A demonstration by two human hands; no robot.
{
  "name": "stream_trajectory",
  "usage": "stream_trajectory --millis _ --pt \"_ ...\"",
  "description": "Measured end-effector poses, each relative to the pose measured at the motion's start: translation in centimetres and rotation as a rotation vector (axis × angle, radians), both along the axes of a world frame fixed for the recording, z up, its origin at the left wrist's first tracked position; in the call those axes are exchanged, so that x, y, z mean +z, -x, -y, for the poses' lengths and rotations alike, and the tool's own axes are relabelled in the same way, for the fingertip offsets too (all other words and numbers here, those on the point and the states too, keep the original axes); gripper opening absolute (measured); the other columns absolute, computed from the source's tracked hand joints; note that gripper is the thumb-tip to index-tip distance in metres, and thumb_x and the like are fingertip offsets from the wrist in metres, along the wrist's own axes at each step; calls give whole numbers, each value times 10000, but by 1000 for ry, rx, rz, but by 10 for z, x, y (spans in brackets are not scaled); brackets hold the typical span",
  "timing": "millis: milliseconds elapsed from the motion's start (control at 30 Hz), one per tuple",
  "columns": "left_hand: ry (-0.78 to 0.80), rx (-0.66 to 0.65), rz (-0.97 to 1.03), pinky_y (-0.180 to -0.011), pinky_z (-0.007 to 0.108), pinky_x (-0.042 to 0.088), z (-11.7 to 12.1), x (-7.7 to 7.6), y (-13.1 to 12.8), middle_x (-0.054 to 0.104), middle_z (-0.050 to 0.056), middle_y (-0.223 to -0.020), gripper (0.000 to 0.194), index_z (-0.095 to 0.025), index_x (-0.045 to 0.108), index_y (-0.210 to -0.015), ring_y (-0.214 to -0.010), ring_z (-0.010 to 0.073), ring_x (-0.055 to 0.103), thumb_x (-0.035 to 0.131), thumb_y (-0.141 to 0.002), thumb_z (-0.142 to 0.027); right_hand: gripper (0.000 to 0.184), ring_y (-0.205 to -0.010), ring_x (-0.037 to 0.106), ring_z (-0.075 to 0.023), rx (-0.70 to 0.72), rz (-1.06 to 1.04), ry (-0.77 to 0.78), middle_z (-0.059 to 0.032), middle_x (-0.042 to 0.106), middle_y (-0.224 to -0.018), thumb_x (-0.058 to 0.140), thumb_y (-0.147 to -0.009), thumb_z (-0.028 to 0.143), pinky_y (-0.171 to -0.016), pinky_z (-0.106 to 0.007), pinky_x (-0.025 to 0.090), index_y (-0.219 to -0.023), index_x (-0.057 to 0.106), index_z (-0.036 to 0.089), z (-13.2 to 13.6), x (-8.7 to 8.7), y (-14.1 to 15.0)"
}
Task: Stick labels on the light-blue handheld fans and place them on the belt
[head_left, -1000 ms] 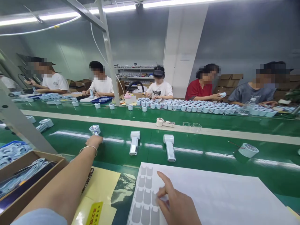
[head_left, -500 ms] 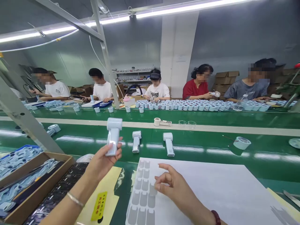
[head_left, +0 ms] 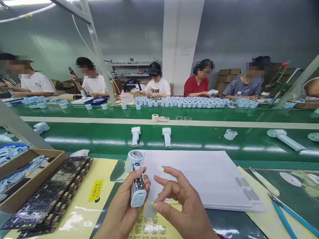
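My left hand [head_left: 122, 206] is closed around a pale blue handheld fan body [head_left: 139, 199], whose round head points away from me. Its handle is uncovered on top, showing a dark circuit board and a small round display. Just to the right, my right hand [head_left: 186, 203] pinches a small translucent grey sticker [head_left: 150, 211] between thumb and fingertip; the other fingers are raised. The sticker hangs beside the fan's lower end, apart from it. Beneath both hands lies a yellow printed sheet [head_left: 164, 229].
White backing sheets [head_left: 191, 172] lie ahead. Circuit boards [head_left: 50, 192] and a cardboard box [head_left: 58, 156] of blue parts stand left. At right are blue-handled pliers [head_left: 282, 215] and a white-handled knife [head_left: 266, 184]. Fan bodies [head_left: 166, 136] lie on the green belt [head_left: 199, 136]; several co-workers sit beyond.
My left hand has brought the fan down and towards me, turning its circuit-board side up. My right hand has lifted the sticker off the sticker sheet and come beside the fan. The view has tilted down.
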State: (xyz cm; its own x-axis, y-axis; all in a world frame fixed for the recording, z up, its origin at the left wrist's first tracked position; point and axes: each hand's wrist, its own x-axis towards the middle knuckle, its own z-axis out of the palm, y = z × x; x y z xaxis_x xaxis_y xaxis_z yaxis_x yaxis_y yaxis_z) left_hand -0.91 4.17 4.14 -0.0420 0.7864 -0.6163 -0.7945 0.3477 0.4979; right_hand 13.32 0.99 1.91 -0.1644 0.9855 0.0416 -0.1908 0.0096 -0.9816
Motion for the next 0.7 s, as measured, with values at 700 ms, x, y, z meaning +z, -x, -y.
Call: stream_trajectory --millis 700 --pt "3 103 157 -484 155 506 10 -7 -14 552 19 -704 104 -129 550 -823 -522 65 556 514 -885 -54 545 -1124 667 -262 -38 -48 89 59 684 -674 740 -680 162 -995 -425 502 -1185 546 225 4 2 24"
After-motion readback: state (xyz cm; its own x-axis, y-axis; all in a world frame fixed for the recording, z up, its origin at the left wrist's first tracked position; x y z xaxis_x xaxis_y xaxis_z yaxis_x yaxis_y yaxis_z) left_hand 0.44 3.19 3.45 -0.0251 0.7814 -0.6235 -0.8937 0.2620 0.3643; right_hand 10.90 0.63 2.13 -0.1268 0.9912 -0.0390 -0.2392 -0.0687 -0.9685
